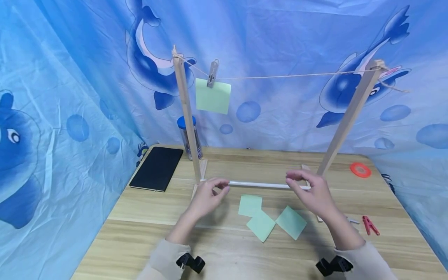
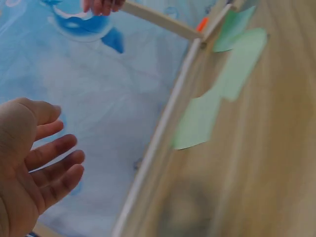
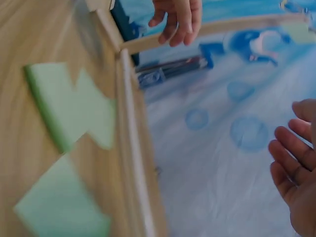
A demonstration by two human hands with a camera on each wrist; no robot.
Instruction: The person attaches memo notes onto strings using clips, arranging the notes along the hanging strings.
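Observation:
My left hand [image 1: 209,197] hovers above the table near the foot of the left wooden post [image 1: 188,112], fingers loosely bent around nothing. On the other side my right hand [image 1: 312,191] is raised by the right wooden post [image 1: 350,116], likewise holding nothing. A white rod [image 1: 259,184] runs between the two posts at table level. Three green sticky notes [image 1: 291,222] lie on the table between the hands, two of them overlapping. Another green sticky note [image 1: 212,97] hangs from the string [image 1: 280,76] under a grey clothespin [image 1: 212,73].
A black notebook [image 1: 156,168] and a blue-lidded jar [image 1: 190,138] sit at the back left. To the right are an orange-red ring [image 1: 360,170], a red clothespin [image 1: 370,225] and a grey item [image 1: 352,221] partly behind the right forearm. A blue dolphin-printed curtain [image 1: 280,35] surrounds the table.

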